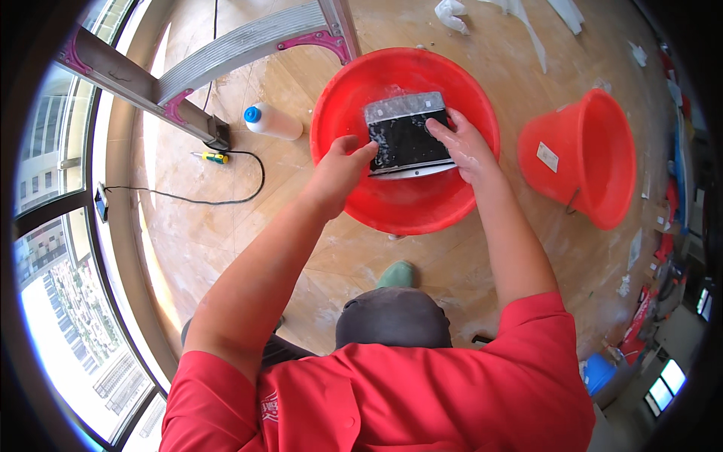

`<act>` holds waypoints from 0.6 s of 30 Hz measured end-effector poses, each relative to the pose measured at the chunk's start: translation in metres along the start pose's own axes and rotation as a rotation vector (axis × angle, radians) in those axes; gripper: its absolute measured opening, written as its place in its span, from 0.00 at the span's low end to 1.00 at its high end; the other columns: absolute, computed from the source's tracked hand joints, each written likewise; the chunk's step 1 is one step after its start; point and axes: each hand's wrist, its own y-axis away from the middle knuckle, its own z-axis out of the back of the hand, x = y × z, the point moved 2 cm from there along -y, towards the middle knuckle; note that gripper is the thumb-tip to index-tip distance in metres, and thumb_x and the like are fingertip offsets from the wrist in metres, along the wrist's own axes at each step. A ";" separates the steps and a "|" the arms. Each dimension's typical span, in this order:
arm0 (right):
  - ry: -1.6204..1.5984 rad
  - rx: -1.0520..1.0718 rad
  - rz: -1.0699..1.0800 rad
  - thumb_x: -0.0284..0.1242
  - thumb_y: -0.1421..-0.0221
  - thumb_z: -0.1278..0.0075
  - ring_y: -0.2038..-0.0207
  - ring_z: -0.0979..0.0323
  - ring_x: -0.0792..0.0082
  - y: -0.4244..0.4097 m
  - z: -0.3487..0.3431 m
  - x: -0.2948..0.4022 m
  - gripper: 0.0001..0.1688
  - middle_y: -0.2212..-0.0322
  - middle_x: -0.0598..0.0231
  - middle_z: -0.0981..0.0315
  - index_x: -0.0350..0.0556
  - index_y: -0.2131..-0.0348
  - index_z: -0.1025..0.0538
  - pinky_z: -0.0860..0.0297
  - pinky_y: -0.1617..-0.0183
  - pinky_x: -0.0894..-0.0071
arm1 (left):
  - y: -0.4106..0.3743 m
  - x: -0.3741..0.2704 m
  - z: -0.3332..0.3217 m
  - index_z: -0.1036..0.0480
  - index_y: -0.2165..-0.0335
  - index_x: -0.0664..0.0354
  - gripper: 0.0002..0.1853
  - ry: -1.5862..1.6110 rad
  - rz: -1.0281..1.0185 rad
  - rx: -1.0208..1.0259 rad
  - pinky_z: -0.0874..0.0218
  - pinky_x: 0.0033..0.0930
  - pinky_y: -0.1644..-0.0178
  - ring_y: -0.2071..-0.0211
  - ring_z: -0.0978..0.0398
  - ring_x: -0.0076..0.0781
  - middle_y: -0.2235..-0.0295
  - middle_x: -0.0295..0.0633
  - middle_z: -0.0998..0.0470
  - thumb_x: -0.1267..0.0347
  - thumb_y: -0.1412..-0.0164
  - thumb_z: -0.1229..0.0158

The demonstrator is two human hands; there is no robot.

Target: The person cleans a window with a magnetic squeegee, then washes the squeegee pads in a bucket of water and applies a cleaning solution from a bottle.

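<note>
My left hand (345, 169) and my right hand (464, 144) grip opposite sides of a flat black rectangular panel (408, 141) with a white lower edge and a grey, clear-looking strip along its top. The panel is wet, with white suds or spots on its face. It is held over a wide red plastic basin (406, 217) standing on the floor. Whitish liquid seems to lie in the basin, partly hidden by the panel. My right thumb rests on the black face, and my left thumb touches the left edge.
An aluminium stepladder (243, 48) stands at the upper left. Near it lie a white bottle with a blue cap (277, 121), a yellow-green screwdriver (214, 157) and a black cable (226, 201). A red bucket (548, 130) lies tipped at the right. Windows line the left.
</note>
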 end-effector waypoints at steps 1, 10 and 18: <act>-0.076 0.010 -0.041 0.32 0.47 0.45 0.53 0.35 0.71 0.011 0.004 0.008 0.33 0.54 0.61 0.35 0.38 0.46 0.39 0.38 0.49 0.73 | 0.002 -0.004 -0.005 0.45 0.45 0.63 0.33 0.118 0.019 0.109 0.44 0.38 0.46 0.47 0.38 0.37 0.50 0.46 0.35 0.61 0.44 0.44; -0.318 0.117 0.024 0.44 0.41 0.55 0.44 0.46 0.71 0.033 -0.016 0.009 0.35 0.46 0.63 0.43 0.42 0.44 0.43 0.46 0.41 0.71 | 0.008 -0.021 -0.020 0.42 0.51 0.63 0.29 0.350 -0.152 0.425 0.34 0.38 0.52 0.57 0.29 0.35 0.58 0.43 0.30 0.76 0.50 0.39; 0.575 -0.068 0.466 0.56 0.64 0.39 0.40 0.54 0.43 0.032 -0.046 0.019 0.66 0.42 0.39 0.56 0.37 0.41 0.54 0.47 0.40 0.53 | 0.006 -0.010 -0.019 0.39 0.57 0.71 0.29 0.060 -0.277 0.092 0.33 0.32 0.59 0.62 0.27 0.33 0.62 0.49 0.28 0.71 0.56 0.35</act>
